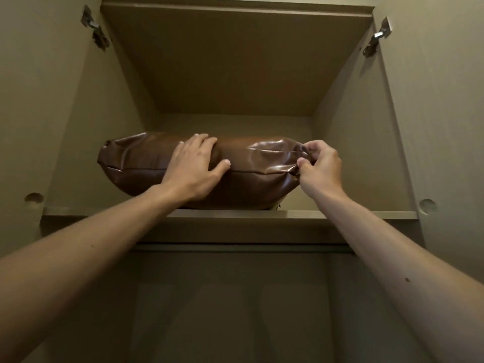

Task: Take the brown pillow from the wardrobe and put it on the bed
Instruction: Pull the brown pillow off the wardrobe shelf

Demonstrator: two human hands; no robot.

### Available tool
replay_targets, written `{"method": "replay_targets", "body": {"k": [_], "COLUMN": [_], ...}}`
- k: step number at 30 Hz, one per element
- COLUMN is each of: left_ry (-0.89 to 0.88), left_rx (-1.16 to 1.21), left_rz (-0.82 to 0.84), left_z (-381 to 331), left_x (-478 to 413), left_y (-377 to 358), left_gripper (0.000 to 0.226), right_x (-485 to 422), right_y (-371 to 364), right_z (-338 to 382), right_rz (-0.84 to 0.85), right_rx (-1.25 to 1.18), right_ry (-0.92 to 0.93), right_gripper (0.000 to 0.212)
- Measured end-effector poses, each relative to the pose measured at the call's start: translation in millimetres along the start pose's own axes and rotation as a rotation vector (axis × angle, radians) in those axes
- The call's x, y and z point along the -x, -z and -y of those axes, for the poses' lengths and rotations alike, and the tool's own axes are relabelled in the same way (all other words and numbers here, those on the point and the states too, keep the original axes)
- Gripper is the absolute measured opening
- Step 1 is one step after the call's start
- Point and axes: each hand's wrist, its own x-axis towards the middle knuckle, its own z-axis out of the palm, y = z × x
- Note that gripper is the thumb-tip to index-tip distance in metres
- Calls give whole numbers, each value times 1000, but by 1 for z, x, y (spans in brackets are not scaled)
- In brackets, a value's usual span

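A shiny brown leather-look pillow (136, 163) lies lengthwise on the top shelf (340, 214) of the open wardrobe, above my head. My left hand (193, 169) lies flat over the pillow's middle, fingers spread across its top and thumb along the seam. My right hand (318, 169) pinches the pillow's crumpled right corner between thumb and fingers. The bed is not in view.
Both wardrobe doors (28, 100) stand open to the sides, with metal hinges (95, 31) near the top. The compartment's ceiling hangs well above the pillow. A darker compartment with a hanging rail (235, 248) lies below the shelf.
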Motion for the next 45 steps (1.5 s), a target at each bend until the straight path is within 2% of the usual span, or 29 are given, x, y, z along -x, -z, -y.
{"method": "replay_targets", "body": {"k": [8,12,14,19,25,30,32,34,35,37,41,43,45], "left_ry": [159,160,143,146,142,166,176,183,195,232,289,326,358], "left_rx": [-151,-207,-282,-315,-306,-231,-221,-211,-201,-160,-12,69,150], "left_rz": [-21,-41,-20,20,-65,41,106,144,149,145,200,220,221], "left_z": [-11,-13,-15,-15,-17,-27,-27,-25,-22,-15,-3,3,12], "left_x": [-16,-7,2,25,35,29,30,35,36,42,55,63,68], "left_y": [53,73,78,87,100,111,109,102,100,96,96,98,96], "left_gripper": [74,81,89,103,93,96,97,97,96,92,102,107,97], "right_x": [17,35,42,57,74,80,78,78,78,75,76,78,80], "right_y": [79,95,99,108,125,150,154,155,154,146,133,130,127], "right_z": [-19,-26,-26,-26,-35,-40,-37,-23,-12,0,16,19,21], "right_rz": [3,73,99,144,125,88,107,131,157,251,295,302,352], "right_rx": [-47,-45,-3,-47,-132,-32,20,58,54,14,74,113,142], "right_ry": [75,104,139,140,104,71,25,-35,-77,-156,-311,-392,-474], "right_gripper": [28,55,63,58,58,67,56,19,7,32,45,60,79]}}
